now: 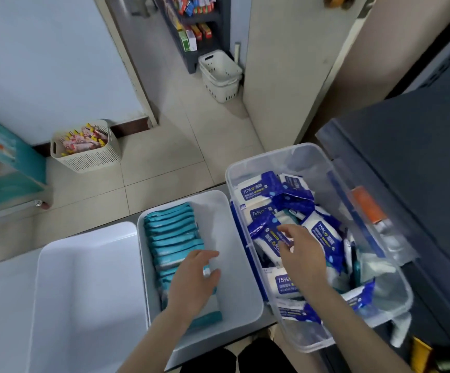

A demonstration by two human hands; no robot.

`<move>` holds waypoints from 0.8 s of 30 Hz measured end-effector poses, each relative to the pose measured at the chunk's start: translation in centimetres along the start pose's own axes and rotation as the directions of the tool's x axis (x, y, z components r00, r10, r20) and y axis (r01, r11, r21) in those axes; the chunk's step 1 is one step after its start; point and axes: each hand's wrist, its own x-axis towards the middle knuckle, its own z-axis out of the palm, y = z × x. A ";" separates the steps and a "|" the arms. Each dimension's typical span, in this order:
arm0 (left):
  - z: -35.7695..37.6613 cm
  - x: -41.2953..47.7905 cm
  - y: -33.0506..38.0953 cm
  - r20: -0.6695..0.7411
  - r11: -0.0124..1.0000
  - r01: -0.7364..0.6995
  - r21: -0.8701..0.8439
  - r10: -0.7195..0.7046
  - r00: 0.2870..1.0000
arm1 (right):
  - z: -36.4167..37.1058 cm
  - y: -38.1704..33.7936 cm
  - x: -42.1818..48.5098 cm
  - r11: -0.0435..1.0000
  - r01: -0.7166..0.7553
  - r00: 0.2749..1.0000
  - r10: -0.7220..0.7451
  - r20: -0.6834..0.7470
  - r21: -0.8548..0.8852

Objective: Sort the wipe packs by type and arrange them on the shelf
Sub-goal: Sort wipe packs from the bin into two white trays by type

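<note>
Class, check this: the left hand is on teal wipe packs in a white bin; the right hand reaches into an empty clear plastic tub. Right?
Not empty: the head view shows the clear plastic tub holding jumbled blue-and-white alcohol wipe packs under the right hand. The left hand is indeed on teal wipe packs.

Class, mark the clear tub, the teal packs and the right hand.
clear tub point(268, 156), head view, far rim.
teal packs point(172, 227), head view, top edges.
right hand point(303, 254), head view, back of hand.
</note>
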 end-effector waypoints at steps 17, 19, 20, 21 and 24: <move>3.8 -0.8 12.8 0.068 0.756 0.195 -0.625 -0.197 0.978 | -4.4 1.9 -0.1 0.811 -0.240 0.971 0.187 0.152 0.534; 4.4 -0.8 14.1 0.185 0.619 0.315 -0.719 -0.267 0.946 | -5.4 2.0 -0.4 0.812 -0.232 0.953 0.079 0.293 0.535; 4.7 -0.7 14.6 0.210 0.558 0.349 -0.753 -0.299 0.931 | -5.7 2.6 -0.3 0.839 -0.218 0.946 0.057 0.318 0.499; 4.9 -0.6 14.8 0.210 0.518 0.360 -0.776 -0.326 0.922 | -5.8 3.5 0.2 0.866 -0.208 0.953 0.074 0.294 0.455; 4.9 -0.4 14.9 0.166 0.497 0.356 -0.791 -0.387 0.907 | -5.8 6.9 2.6 0.979 -0.171 0.980 0.157 0.121 0.115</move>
